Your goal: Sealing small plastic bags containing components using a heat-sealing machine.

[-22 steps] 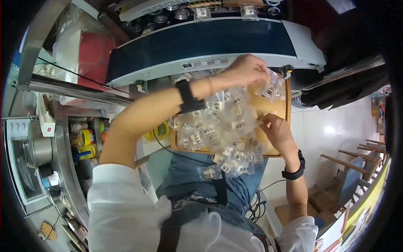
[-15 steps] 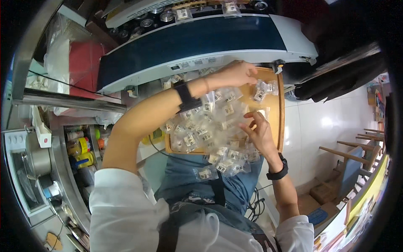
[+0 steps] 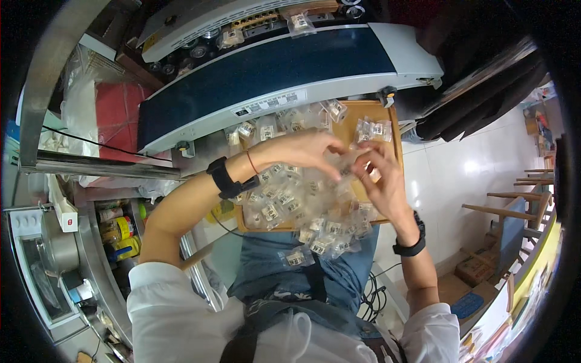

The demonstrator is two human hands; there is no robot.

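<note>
Over the wooden tray (image 3: 396, 145) my right hand (image 3: 384, 181) pinches the edge of a small clear plastic bag (image 3: 347, 162). Close to the bag's other side, my left hand (image 3: 305, 150) has its thumb and fingers apart; blur hides whether they touch it. A heap of small clear packets with printed labels (image 3: 284, 202) lies under and around both hands. Several more packets (image 3: 321, 242) spill over the tray's near edge onto my lap. Beyond my right hand, a small group of packets (image 3: 374, 130) lies at the tray's far right.
A sealing machine with a dark conveyor belt (image 3: 272, 75) runs behind the tray. Two packets, one of them the right packet (image 3: 299, 24), sit at its far side. A metal rail (image 3: 103, 162) is at the left. Wooden chairs (image 3: 508, 209) stand on the tiled floor at right.
My left hand has come back from the tray's far side toward my right hand. A clear bag now shows between them. Packets on the machine have shifted left in view.
</note>
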